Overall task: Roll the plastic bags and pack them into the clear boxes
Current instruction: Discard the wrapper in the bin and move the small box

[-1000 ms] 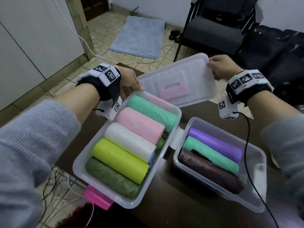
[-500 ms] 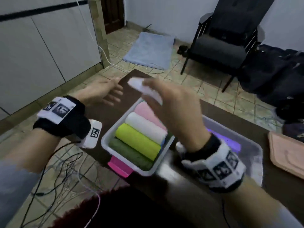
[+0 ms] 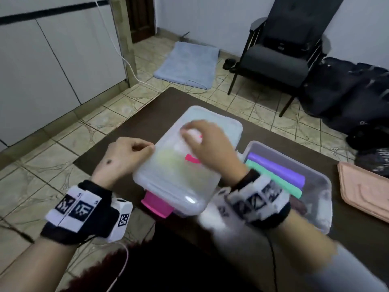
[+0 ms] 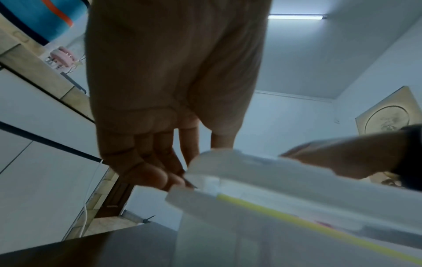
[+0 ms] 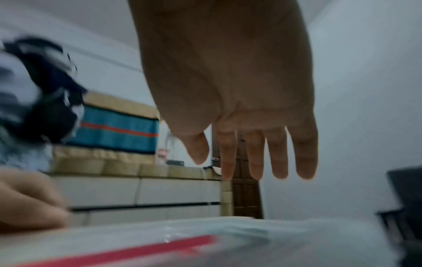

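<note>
Lid [image 3: 221, 131] laid on full box [image 3: 168, 186] at table [image 3: 130, 127] front-left, R hand [image 3: 208, 148] fingers straight above/on it (blurry, contact prob.), L hand [image 3: 124, 157] curled at box edge; rim should be pressed evenly, pink latch [image 3: 156, 204] then snapped.

Lidded box [image 3: 181, 182] beside open box [image 3: 315, 199]

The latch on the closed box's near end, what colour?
Bright pink latch, clearest in the head view.
</note>
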